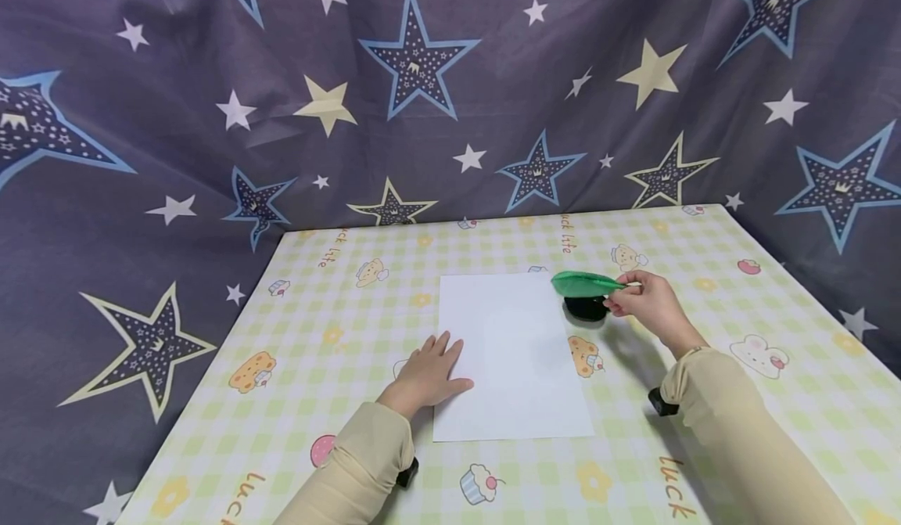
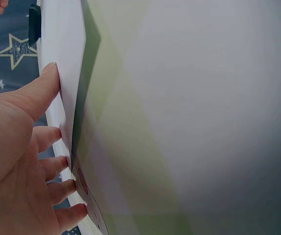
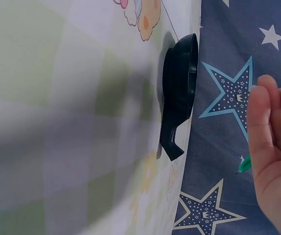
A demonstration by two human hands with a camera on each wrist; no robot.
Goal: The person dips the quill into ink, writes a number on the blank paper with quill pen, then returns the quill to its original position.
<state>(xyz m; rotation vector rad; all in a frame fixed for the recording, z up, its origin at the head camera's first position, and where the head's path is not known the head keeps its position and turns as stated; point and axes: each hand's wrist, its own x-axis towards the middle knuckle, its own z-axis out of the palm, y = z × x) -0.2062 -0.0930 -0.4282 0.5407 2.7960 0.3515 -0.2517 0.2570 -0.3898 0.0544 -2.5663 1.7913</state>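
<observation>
A white sheet of paper lies on the table. On its left edge rests my left hand, fingers spread; the left wrist view shows the thumb on the sheet. With thumb and fingertips, my right hand pinches a green feather pen above the table, its broad feather end pointing left over the paper's far right corner. In the right wrist view a slim green end with a thin dark tip shows beyond the fingers. Below the feather sits a small black bowl with a short handle.
A checked tablecloth with cartoon prints covers the table. Behind and beside it hangs a dark curtain with stars. Black wrist cameras sit under both sleeves.
</observation>
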